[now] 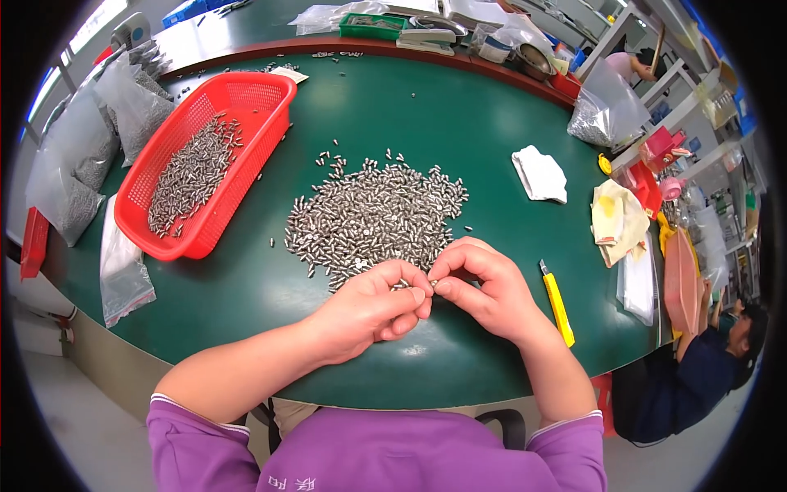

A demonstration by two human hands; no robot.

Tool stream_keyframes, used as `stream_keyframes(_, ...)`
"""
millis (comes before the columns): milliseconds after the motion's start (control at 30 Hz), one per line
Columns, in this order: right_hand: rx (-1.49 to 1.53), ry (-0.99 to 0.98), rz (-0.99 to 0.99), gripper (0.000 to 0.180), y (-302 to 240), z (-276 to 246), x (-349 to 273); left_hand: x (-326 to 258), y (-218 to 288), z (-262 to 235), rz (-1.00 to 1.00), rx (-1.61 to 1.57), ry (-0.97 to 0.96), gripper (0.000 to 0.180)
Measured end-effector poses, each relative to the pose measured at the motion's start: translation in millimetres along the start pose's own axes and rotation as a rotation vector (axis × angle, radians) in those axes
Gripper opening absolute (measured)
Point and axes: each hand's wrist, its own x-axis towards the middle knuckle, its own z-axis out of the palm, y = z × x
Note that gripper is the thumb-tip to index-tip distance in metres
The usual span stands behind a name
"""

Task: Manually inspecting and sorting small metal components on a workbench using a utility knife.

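A wide heap of small bullet-shaped metal pieces (373, 213) lies on the green tabletop (484, 107). At the heap's near edge my two hands meet, fingertips almost touching. My left hand (381, 303) is curled, thumb against the bent fingers, with a few metal pieces partly visible in it. With thumb and forefinger, my right hand (479, 283) pinches one tiny metal piece beside the left fingertips. To the left stands a red perforated plastic basket (246, 164) holding more of the same pieces.
A yellow utility knife (557, 303) lies right of my right hand. Farther right are a folded white cloth (539, 174) and a stained cream cloth (616, 220). Filled plastic bags (78, 168) line the left edge. Another person (697, 377) sits at the lower right.
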Motion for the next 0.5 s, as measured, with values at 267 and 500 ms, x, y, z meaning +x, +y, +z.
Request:
stream_keyframes(267,0.122,0.017,-0.064,0.01,4,4,1,-1,1,1,-0.016,0.002,0.002,0.016)
stream_keyframes(500,-0.147,0.058,-0.114,0.013,-5,-2,1,1,0,1,-0.018,0.061,0.008,0.014)
